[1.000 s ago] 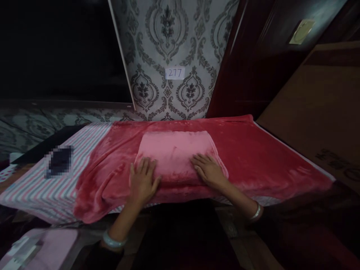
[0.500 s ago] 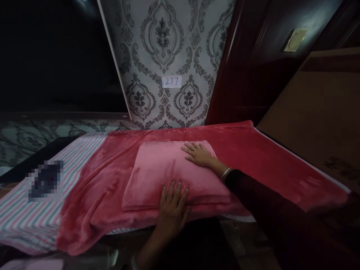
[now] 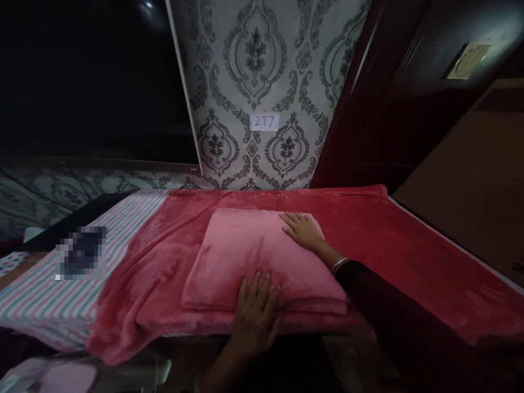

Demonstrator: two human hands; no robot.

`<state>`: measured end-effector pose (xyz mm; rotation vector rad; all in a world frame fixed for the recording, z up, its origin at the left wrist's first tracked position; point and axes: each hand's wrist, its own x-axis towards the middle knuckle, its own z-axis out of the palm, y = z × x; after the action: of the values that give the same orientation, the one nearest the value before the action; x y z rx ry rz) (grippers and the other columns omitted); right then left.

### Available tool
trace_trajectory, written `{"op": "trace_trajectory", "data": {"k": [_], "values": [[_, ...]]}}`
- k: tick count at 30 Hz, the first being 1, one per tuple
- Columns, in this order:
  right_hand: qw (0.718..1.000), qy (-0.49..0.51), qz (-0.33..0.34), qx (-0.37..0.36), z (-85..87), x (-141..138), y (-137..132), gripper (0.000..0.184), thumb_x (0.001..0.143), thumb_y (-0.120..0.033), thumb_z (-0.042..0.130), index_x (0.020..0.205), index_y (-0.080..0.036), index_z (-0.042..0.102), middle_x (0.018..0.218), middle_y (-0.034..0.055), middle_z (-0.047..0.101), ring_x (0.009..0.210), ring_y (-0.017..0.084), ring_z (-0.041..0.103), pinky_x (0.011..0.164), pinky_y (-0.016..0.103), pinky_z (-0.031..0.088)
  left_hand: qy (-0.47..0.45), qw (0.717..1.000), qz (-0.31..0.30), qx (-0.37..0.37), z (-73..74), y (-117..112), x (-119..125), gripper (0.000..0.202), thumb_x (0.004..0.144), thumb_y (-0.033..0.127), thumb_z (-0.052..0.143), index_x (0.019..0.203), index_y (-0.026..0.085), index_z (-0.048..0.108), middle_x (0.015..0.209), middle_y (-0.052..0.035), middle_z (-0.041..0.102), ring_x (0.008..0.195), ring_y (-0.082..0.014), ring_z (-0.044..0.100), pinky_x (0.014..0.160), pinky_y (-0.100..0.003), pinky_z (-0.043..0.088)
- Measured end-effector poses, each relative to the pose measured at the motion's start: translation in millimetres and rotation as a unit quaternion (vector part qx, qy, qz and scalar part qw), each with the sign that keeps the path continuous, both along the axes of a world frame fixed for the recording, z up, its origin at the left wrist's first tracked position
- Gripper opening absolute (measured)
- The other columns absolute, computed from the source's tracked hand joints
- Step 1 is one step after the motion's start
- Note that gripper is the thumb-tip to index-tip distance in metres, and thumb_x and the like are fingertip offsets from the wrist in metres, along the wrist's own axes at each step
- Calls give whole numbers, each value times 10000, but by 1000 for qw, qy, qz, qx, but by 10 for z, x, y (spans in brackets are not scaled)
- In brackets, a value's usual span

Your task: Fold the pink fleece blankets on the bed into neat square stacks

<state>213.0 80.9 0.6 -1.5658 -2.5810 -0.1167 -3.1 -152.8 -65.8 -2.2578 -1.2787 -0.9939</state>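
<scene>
A pink plush blanket (image 3: 233, 251), folded into a thick rectangle, lies on a red plush cover (image 3: 380, 251). My left hand (image 3: 256, 311) rests on its front edge, fingers spread and pointing away from me. Flat on the far right corner of the folded blanket lies my right hand (image 3: 302, 229), its fingers stretched out and a bangle at the wrist. Both palms face down and neither grips the cloth. Dark streaks mark the pile between the hands.
A striped cloth (image 3: 53, 305) lies left of the red cover, with a pixelated dark item (image 3: 82, 254) on it. A large dark screen (image 3: 94, 82) hangs at the back left. On the wall is a paper label (image 3: 264, 121) reading 277. A brown board (image 3: 470, 180) leans at right.
The whole scene has shifted slightly to the right as the camera turned. Both hands stay in about the same places on the folded blanket.
</scene>
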Motion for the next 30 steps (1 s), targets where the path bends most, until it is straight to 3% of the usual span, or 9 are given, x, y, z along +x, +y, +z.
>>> {"op": "trace_trajectory", "data": {"k": [3,5,9,11,13,18,22,26,30], "values": [[999,-13,-26,-42,177,-118,-77,639,1071,-488,298,1655,-228,298,1683,139,324,1533,376,317,1204,601,294,21,1000,-3,-11,129,-38,-29,544,930,352,626,1448,192,580,1550,-115,549,1510,-299,391,1279,-503,161],[999,-14,-1,-42,300,-300,-220,629,1073,-479,307,1654,-237,300,1700,143,276,1561,391,243,1203,643,269,4,1000,-8,-6,243,-58,-88,483,937,321,602,1401,189,612,1499,-114,599,1467,-286,447,1287,-518,135],[979,-18,202,-34,397,-809,-603,587,1082,-500,322,1646,-338,302,1723,75,234,1597,342,136,1239,654,157,-31,999,20,9,363,-51,-285,397,935,258,588,1323,214,661,1438,-111,649,1420,-287,496,1279,-598,106],[961,-23,268,-62,361,-1013,-700,594,1079,-529,338,1646,-360,285,1730,57,213,1600,332,125,1236,660,158,-20,999,49,2,316,-32,-372,452,924,308,625,1369,236,645,1488,-119,607,1450,-320,456,1268,-615,118],[954,-24,290,-76,307,-1122,-666,610,1074,-555,344,1648,-357,278,1735,51,191,1600,340,112,1226,677,167,-8,997,75,-14,219,-16,-423,561,895,417,678,1430,261,613,1552,-133,542,1485,-361,400,1260,-614,129],[974,-22,215,-71,220,-1068,-168,617,1073,-558,326,1649,-342,279,1736,55,184,1586,369,166,1202,703,201,-20,996,79,-28,1,-7,-428,646,866,488,707,1470,291,585,1600,-112,489,1520,-366,343,1271,-584,116],[988,5,126,-87,145,-967,216,610,1079,-535,288,1649,-319,296,1721,51,240,1554,309,292,1226,581,271,-33,997,71,-25,-57,6,-415,658,855,486,703,1470,287,584,1604,-110,485,1524,-367,342,1270,-596,124],[991,45,89,-93,21,-923,387,616,1082,-512,258,1641,-263,334,1661,58,389,1524,254,362,1248,473,269,-53,996,66,-18,-83,19,-415,650,849,463,706,1464,291,588,1600,-108,492,1537,-368,324,1269,-604,132],[992,58,82,-77,-51,-921,397,624,1083,-512,250,1639,-245,341,1642,83,420,1514,250,378,1245,456,272,-62,996,61,-16,-94,16,-407,663,830,434,723,1461,284,591,1597,-109,496,1545,-365,310,1272,-602,122]]}}
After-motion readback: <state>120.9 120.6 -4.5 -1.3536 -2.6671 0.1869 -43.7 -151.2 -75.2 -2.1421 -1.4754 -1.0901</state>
